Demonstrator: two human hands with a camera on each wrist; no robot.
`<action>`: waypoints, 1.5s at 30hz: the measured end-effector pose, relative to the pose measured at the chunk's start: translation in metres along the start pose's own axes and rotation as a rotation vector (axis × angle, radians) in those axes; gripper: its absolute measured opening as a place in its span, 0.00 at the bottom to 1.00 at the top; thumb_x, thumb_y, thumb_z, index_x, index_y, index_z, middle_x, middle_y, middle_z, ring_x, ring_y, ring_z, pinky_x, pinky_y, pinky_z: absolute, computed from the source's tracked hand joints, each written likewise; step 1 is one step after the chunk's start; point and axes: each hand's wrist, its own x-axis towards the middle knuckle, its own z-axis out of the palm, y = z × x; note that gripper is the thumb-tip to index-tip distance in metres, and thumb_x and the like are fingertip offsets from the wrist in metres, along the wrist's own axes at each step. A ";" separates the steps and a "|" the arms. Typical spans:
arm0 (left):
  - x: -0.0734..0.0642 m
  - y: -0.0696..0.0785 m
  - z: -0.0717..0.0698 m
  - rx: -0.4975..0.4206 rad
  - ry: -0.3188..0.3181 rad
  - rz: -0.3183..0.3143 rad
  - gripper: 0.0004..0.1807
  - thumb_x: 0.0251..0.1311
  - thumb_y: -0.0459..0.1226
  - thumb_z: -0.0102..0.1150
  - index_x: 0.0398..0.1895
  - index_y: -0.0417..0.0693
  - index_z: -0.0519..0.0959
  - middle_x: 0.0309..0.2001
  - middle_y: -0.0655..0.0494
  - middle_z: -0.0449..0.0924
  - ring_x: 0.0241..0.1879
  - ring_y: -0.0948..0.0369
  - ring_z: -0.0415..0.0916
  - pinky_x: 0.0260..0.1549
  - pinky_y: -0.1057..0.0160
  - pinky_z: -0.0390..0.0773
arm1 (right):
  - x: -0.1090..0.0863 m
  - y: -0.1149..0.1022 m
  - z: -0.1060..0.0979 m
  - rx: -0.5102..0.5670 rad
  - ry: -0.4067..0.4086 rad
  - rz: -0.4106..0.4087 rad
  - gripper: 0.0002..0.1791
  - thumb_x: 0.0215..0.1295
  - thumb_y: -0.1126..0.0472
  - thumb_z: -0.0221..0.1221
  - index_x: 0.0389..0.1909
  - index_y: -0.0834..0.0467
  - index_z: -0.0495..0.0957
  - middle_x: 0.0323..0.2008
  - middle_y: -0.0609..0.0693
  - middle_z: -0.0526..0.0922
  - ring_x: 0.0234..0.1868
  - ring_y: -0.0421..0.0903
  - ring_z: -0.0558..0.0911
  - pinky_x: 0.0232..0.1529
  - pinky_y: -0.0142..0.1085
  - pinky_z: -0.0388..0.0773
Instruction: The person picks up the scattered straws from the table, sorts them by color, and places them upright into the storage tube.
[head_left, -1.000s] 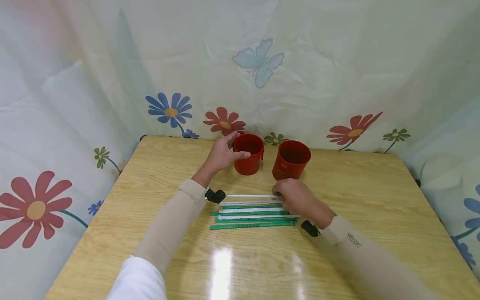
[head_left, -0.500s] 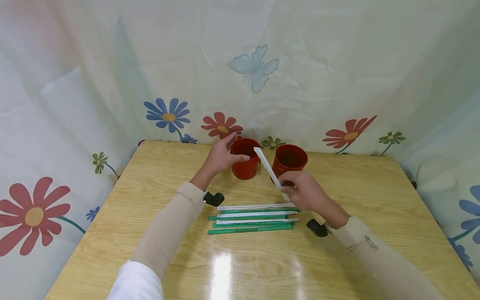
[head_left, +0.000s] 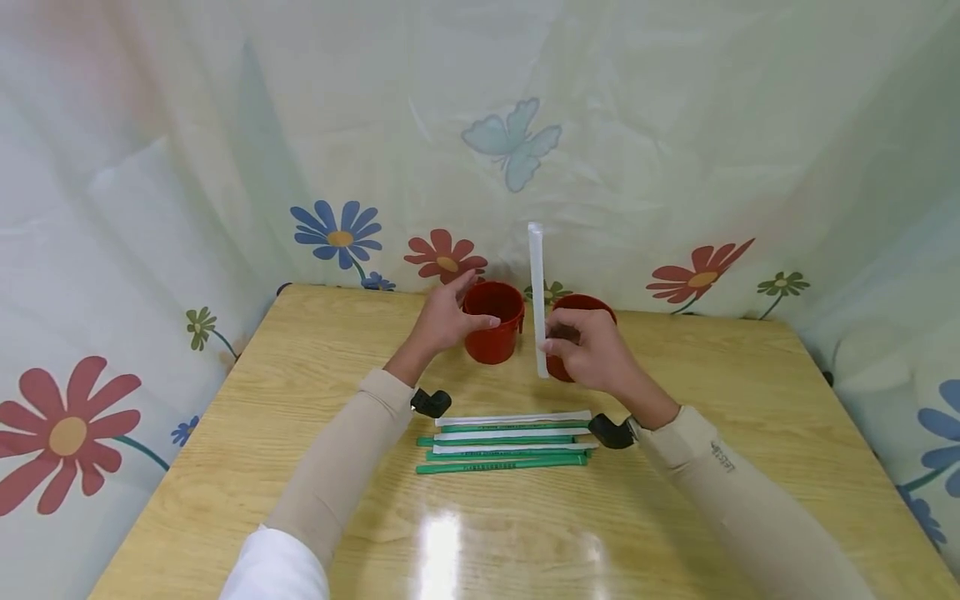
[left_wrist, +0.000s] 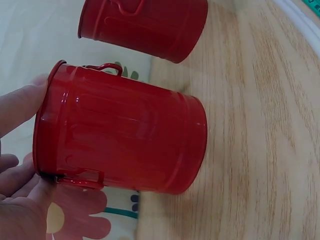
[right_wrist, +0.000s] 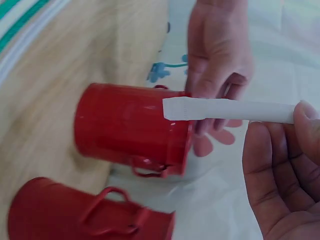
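White paper-wrapped stick point(head_left: 536, 275), long and slim with a flat crimped end, stands nearly upright in a person's right hand point(head_left: 597, 352), pinched between thumb and fingers along its lower part. The stick lay flat at the far edge of a row 1 second earlier and leaned at a slant 0.5 seconds ago; its top now rises above the right hand and past the rims of 2 buckets.

To the left of that hand, the person's left hand point(head_left: 442, 315) holds the rim of a round, glossy red metal bucket point(head_left: 491, 345), thumb on the near side and fingers bent along the other, much as before. Just behind the right hand and partly hidden by it stands a matching red metal bucket with looped handles point(left_wrist: 155, 27).

Nearer the person than the right hand, 3 thin white sticks point(head_left: 510, 418) and 4 thin green printed sticks point(head_left: 487, 467) appear to remain on the pale wooden table point(head_left: 337, 358). The lift suggests work at an early stage: 1 stick raised, the row otherwise undisturbed.
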 end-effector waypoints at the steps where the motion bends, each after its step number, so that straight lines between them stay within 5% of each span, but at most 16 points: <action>1: 0.000 0.000 0.000 0.003 0.002 0.003 0.49 0.52 0.43 0.74 0.76 0.52 0.58 0.73 0.53 0.65 0.73 0.53 0.64 0.61 0.53 0.78 | 0.003 -0.002 0.000 0.003 0.012 -0.005 0.04 0.59 0.73 0.64 0.30 0.61 0.83 0.28 0.54 0.85 0.30 0.46 0.80 0.35 0.28 0.81; 11: 0.002 -0.003 0.002 0.036 0.007 0.001 0.47 0.52 0.44 0.74 0.75 0.52 0.61 0.68 0.54 0.72 0.66 0.53 0.71 0.56 0.54 0.81 | 0.040 -0.013 -0.003 0.070 0.064 -0.004 0.02 0.62 0.71 0.62 0.34 0.65 0.83 0.30 0.59 0.86 0.30 0.53 0.83 0.38 0.21 0.79; 27: -0.002 -0.008 0.004 -0.007 -0.043 0.016 0.45 0.52 0.43 0.74 0.73 0.46 0.64 0.64 0.50 0.77 0.62 0.52 0.76 0.60 0.53 0.79 | 0.087 -0.008 0.017 0.132 0.152 0.053 0.02 0.62 0.70 0.62 0.31 0.64 0.82 0.28 0.60 0.83 0.27 0.51 0.78 0.30 0.30 0.76; 45: 0.003 -0.002 0.000 0.009 -0.009 0.042 0.43 0.53 0.43 0.73 0.72 0.48 0.64 0.70 0.51 0.71 0.68 0.52 0.70 0.65 0.52 0.74 | 0.105 0.010 0.046 -0.055 0.086 0.207 0.05 0.61 0.64 0.63 0.29 0.61 0.84 0.28 0.56 0.85 0.31 0.50 0.78 0.27 0.36 0.78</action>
